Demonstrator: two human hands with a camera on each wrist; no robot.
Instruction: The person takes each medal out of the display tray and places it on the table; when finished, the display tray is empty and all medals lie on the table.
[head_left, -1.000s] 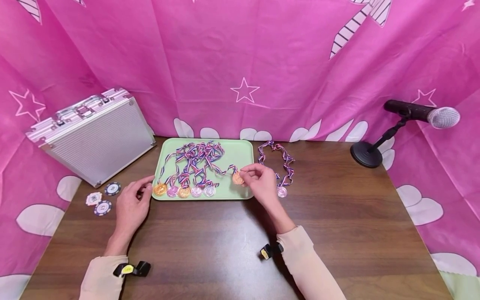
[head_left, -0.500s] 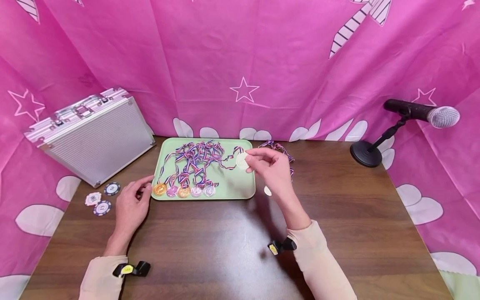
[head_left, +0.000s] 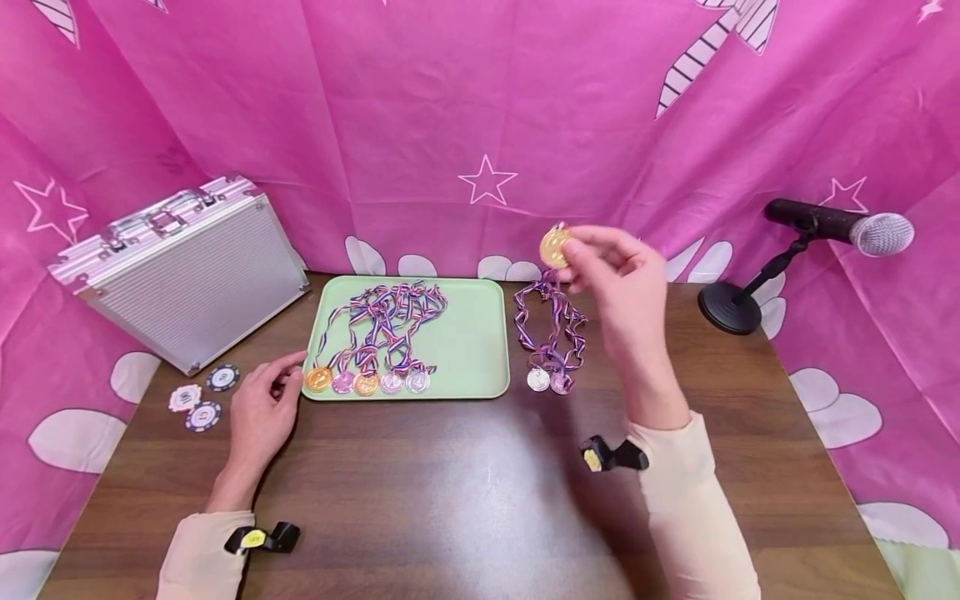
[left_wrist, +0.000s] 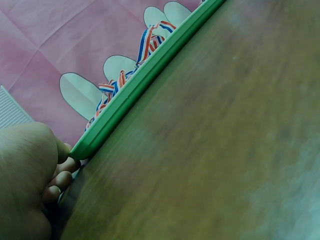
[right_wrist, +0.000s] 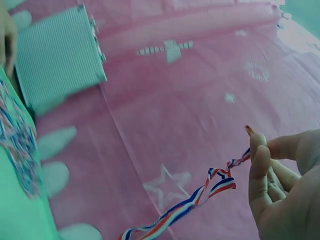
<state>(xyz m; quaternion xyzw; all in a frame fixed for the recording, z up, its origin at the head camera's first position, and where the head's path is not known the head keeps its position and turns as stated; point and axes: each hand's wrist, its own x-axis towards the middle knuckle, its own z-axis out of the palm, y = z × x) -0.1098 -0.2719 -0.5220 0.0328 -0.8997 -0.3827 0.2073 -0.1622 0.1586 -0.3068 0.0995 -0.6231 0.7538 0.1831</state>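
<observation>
My right hand (head_left: 626, 279) pinches a gold medal (head_left: 556, 247) between thumb and fingers, raised above the table to the right of the tray. Its striped red, white and blue ribbon (right_wrist: 175, 214) hangs down in the right wrist view. With thumb and fingers, my left hand (head_left: 266, 408) grips the near left corner of a green tray (head_left: 472, 367); the left wrist view shows that hand (left_wrist: 30, 170) at the tray's edge (left_wrist: 120, 107). On the tray, several medals (head_left: 366, 384) lie in a row along the near side, their tangled ribbons (head_left: 393, 312) behind them.
Right of the tray lie a silver medal (head_left: 537, 379) and a pinkish medal (head_left: 561, 382) with ribbons. A silver case (head_left: 195, 275) stands at the left, with poker chips (head_left: 203, 416) before it. A microphone (head_left: 840, 225) on a stand is at the right.
My right hand has lifted the medal with its ribbon off the tray and carried it up and to the right. My left hand has stayed at the tray's corner.
</observation>
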